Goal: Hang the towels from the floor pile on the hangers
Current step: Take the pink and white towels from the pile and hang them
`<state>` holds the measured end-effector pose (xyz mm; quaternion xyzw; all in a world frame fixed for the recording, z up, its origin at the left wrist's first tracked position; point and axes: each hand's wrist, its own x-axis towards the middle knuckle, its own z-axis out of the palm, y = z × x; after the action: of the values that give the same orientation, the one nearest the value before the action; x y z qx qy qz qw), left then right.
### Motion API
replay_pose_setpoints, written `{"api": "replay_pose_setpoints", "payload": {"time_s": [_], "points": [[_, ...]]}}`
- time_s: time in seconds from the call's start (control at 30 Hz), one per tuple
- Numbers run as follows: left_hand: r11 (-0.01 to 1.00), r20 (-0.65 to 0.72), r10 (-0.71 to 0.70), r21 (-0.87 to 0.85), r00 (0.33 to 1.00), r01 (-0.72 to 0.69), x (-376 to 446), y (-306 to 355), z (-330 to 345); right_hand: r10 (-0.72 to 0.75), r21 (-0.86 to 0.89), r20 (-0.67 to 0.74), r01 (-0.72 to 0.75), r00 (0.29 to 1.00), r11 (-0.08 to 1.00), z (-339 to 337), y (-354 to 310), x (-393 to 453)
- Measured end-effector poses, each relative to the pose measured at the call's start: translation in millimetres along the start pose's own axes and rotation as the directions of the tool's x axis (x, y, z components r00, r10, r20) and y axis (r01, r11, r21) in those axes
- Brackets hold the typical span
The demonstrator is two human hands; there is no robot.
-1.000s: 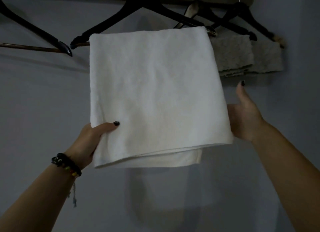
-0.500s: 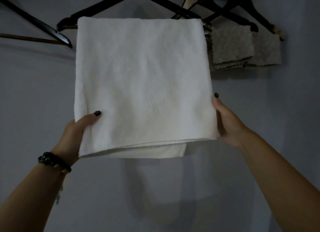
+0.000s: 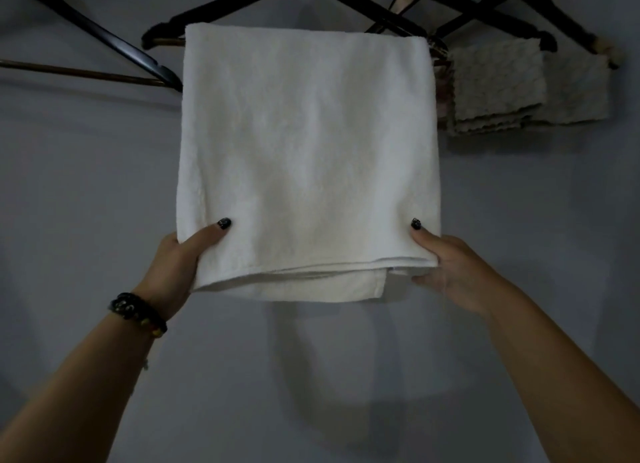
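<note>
Dim grey wall fills the background, with hangers along the top of the frame. At lower centre, the left hand (image 3: 175, 265) pinches the lower left corner of the white towel (image 3: 308, 157), thumb on the front face, while the right hand (image 3: 446, 268) pinches the lower right corner the same way; holding both corners likely lets the person level the hem and pull the folded layers flat. Above them, the towel drapes over the bar of a black hanger (image 3: 221, 9) at top centre. In the upper right, two grey towels (image 3: 498, 81) already hang folded on other hangers. No brand, label or writing is legible.
</note>
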<state>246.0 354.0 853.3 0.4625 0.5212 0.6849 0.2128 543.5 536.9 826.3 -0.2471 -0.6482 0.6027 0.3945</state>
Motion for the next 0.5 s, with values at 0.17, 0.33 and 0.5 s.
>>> {"api": "replay_pose_setpoints", "payload": {"time_s": [0.17, 0.33, 0.5], "points": [[0.988, -0.047, 0.058, 0.143, 0.997, -0.051, -4, -1, -2, -0.069, 0.037, -0.185, 0.077, 0.98, 0.996, 1, 21, -3], [0.991, -0.063, 0.031, 0.133, 0.998, -0.022, 1, -9, 19, -0.112, 0.087, -0.31, 0.146, 0.944, 0.985, -16, 26, 4], [0.998, -0.219, 0.058, 0.024, 0.974, -0.055, 4, -29, 49, -0.086, 0.056, -0.542, 0.138, 0.836, 0.989, -39, 15, 6]]}}
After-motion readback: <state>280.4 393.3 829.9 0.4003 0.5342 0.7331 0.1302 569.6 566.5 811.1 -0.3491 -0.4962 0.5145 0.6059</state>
